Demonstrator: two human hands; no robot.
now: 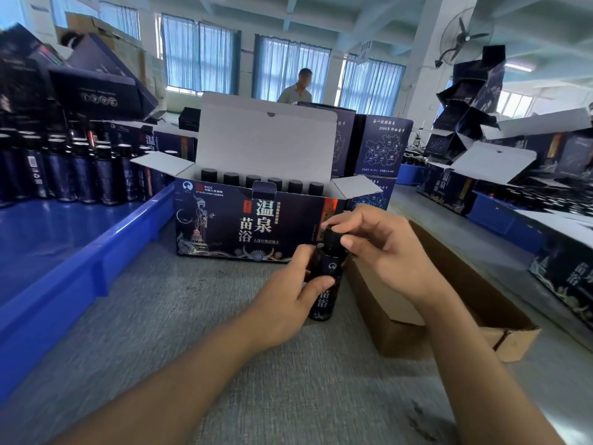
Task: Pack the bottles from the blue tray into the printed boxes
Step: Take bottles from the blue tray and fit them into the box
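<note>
A dark printed bottle [326, 284] with a black cap stands upright in front of me, just above the grey table. My left hand [288, 300] grips its body from the left. My right hand [382, 248] pinches the cap from the right. Behind it stands an open printed box [244, 229] with its white lid flap up and several black-capped bottles in a row inside. The blue tray [80, 268] lies at the left, with several more dark bottles [80, 175] standing at its far end.
An empty brown cardboard box [449, 303] lies open at the right of my hands. More printed boxes are stacked behind, at the left and at the right. A second blue tray [500, 216] sits at the right. A person stands at the back by the windows.
</note>
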